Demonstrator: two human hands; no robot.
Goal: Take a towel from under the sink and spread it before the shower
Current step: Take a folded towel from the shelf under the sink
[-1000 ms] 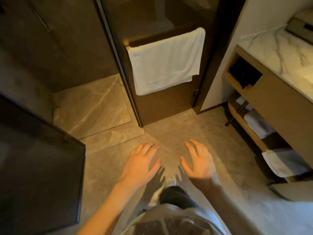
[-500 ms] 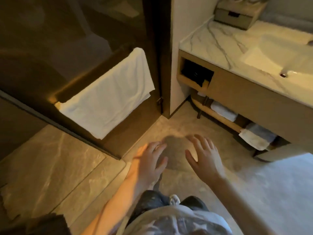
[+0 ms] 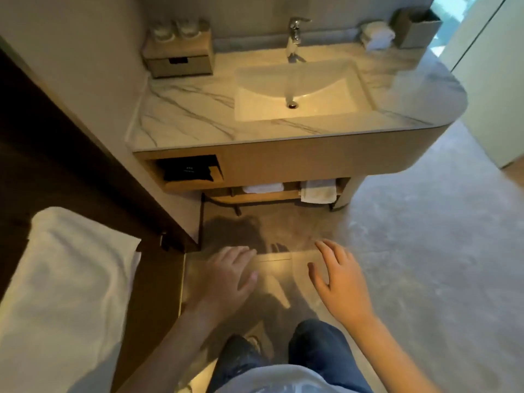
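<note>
— Where are the towels vs. the hands?

— On the low shelf [image 3: 255, 197] under the sink [image 3: 295, 92], well ahead of both hands. The left hand [image 3: 226, 276] and right hand [image 3: 337, 282] hang out front over the floor [image 3: 425, 251], palms down, fingers spread, nothing in either. No contact w/ any towel.

— How many towels down there?

— Two that I can see. A folded towel [image 3: 263, 188] lying flat toward the left of the shelf, and a second towel [image 3: 318, 191] to its right, its front edge drooping over the shelf lip. They're apart, not touching.

— Any others in the room?

— One big white hanging towel [image 3: 65, 279] draped on the dark door at the left, just beside the left arm. Plus a small rolled cloth [image 3: 378, 36] on the countertop [image 3: 184, 114], back right, next to a grey box [image 3: 416, 28].

— What else is holding stuff?

— Open cubby [image 3: 188, 170] at the vanity's left front w/ something black inside; can't tell what. Wooden drawer box [image 3: 178, 55] at back left w/ two glasses [image 3: 173, 31] on top. One tap [image 3: 295, 32] over the basin; basin itself is bare apart from the drain.
</note>
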